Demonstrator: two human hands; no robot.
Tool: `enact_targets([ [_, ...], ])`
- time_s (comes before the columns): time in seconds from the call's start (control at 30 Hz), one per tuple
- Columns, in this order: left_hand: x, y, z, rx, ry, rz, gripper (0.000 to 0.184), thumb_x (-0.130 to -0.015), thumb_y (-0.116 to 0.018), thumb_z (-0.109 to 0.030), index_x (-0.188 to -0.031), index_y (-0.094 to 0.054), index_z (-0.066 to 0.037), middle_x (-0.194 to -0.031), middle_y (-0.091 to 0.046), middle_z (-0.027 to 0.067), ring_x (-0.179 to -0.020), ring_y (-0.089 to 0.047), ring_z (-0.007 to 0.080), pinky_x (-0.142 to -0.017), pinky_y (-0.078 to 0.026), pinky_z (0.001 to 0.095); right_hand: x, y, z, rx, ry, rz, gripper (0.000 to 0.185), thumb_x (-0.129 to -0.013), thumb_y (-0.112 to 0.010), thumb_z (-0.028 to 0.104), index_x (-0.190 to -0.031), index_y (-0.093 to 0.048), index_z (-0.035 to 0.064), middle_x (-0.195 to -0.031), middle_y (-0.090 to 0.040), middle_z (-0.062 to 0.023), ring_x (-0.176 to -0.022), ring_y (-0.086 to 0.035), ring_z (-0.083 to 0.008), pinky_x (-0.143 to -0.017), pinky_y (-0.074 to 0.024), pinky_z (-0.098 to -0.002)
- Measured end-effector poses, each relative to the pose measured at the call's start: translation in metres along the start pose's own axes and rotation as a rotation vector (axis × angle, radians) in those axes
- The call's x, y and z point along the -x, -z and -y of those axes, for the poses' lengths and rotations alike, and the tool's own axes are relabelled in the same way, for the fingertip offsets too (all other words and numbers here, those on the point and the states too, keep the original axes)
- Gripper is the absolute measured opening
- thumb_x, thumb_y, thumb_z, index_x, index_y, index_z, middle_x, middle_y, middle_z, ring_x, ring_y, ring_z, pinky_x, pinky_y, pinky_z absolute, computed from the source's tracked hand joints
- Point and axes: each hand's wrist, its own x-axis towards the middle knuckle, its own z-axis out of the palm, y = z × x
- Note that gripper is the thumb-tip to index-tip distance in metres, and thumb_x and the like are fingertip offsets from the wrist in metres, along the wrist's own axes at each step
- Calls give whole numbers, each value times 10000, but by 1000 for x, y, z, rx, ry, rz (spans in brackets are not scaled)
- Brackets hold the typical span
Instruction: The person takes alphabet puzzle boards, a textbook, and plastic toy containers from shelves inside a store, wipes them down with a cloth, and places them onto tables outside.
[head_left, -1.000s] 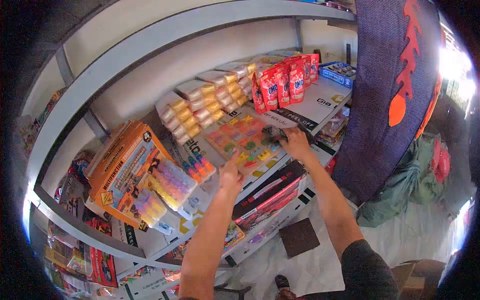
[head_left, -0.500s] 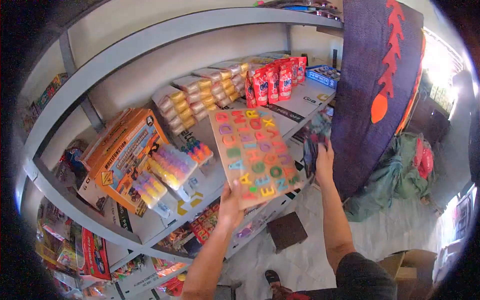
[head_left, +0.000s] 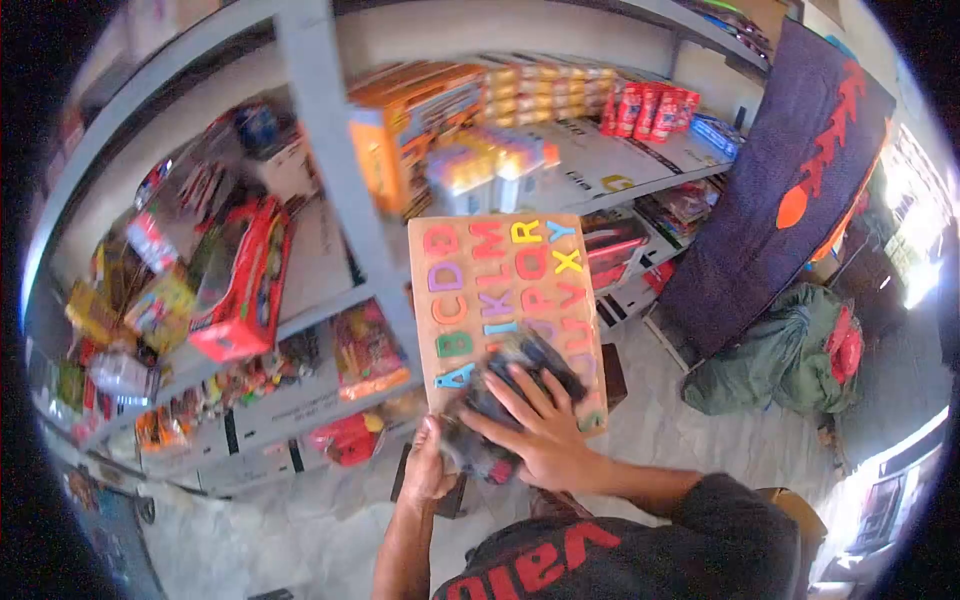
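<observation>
A wooden alphabet board [head_left: 427,310] with bright raised letters is tilted up in front of me. My left hand [head_left: 428,465] grips its lower left corner, thumb on the near side. Over the lower middle of the board lies a crumpled dark cloth [head_left: 485,400], spotted with colour. My right hand [head_left: 545,430] presses this cloth against the letters, fingers spread across it. Cloth and hand hide several letters at the bottom; part of the cloth hangs past the lower edge.
A grey metal shelf post [head_left: 335,130] stands close behind the board. The shelves carry an orange box [head_left: 385,150], red detergent packets [head_left: 650,110] and a red toy box [head_left: 245,285]. A green bundle [head_left: 745,350] sits on the tiled floor at right.
The board has come nearer my body and turned more upright. My right hand has brought the cloth from beside the board onto its face. The view has swung left along the shelves.
</observation>
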Motion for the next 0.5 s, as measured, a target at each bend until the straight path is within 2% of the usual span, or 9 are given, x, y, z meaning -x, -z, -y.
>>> enact_targets([
  [0.1, 82, 86, 8, -41, 29, -2, 530, -951, -507, -423, -1339, -440, -70, -1252, -553, 78, -1108, -558, 222, -925, -480, 388, -54, -13, 51, -36, 83, -45, 770, -679, -705, 274, -1397, -430, 314, -1493, -300, -134, -1362, -285, -379, -1057, -217, -573],
  [0.17, 135, 119, 5, -43, -27, -69, 524, -956, -504, -410, -1349, -433, -71, -1277, -536, 81, -1138, -538, 217, -930, -476, 394, -89, -28, 80, -11, 103, -97, 825, -660, -711, 172, -1416, -405, 294, -1517, -243, -144, -1388, -233, -372, -1082, -191, -551],
  [0.23, 188, 140, 4, 23, -68, -144, 513, -960, -503, -398, -1346, -435, -67, -1283, -528, 80, -1156, -524, 214, -936, -472, 391, -109, -52, 109, -56, 141, -155, 794, -677, -705, 188, -1411, -414, 263, -1487, -286, -172, -1365, -268, -382, -1079, -205, -551],
  [0.3, 244, 156, -8, 57, -162, -278, 499, -962, -503, -386, -1341, -440, -68, -1238, -555, 70, -1104, -558, 203, -905, -490, 366, -95, -76, 173, -95, 259, -8, 804, -673, -713, 213, -1415, -409, 259, -1479, -305, -165, -1354, -290, -381, -1068, -216, -565],
  [0.37, 299, 179, -11, 106, -159, -496, 492, -961, -503, -392, -1325, -456, -65, -1171, -592, 55, -1029, -594, 182, -856, -511, 337, -49, -103, 240, -234, 493, 222, 829, -655, -717, 208, -1421, -402, 255, -1496, -285, -156, -1365, -279, -378, -1058, -219, -588],
  [0.4, 318, 183, -10, 178, -291, -641, 452, -966, -491, -396, -1274, -490, -64, -1094, -622, 48, -964, -616, 163, -805, -527, 317, -19, -111, 271, -281, 612, 331, 841, -658, -702, 207, -1433, -378, 254, -1501, -277, -157, -1367, -274, -379, -1057, -230, -592],
  [0.43, 342, 194, -7, 198, -346, -701, 452, -966, -491, -396, -1274, -490, -64, -1094, -622, 48, -964, -616, 163, -805, -527, 317, 1, -117, 298, -320, 736, 439, 853, -662, -686, 207, -1446, -353, 253, -1506, -268, -158, -1370, -268, -381, -1057, -242, -595],
  [0.5, 389, 212, 1, 324, -509, -771, 415, -976, -478, -379, -1244, -507, -62, -1091, -620, 58, -968, -614, 165, -801, -531, 327, 7, -139, 343, -406, 902, 433, 854, -662, -685, 204, -1447, -350, 253, -1506, -269, -156, -1373, -265, -374, -1055, -243, -599],
])
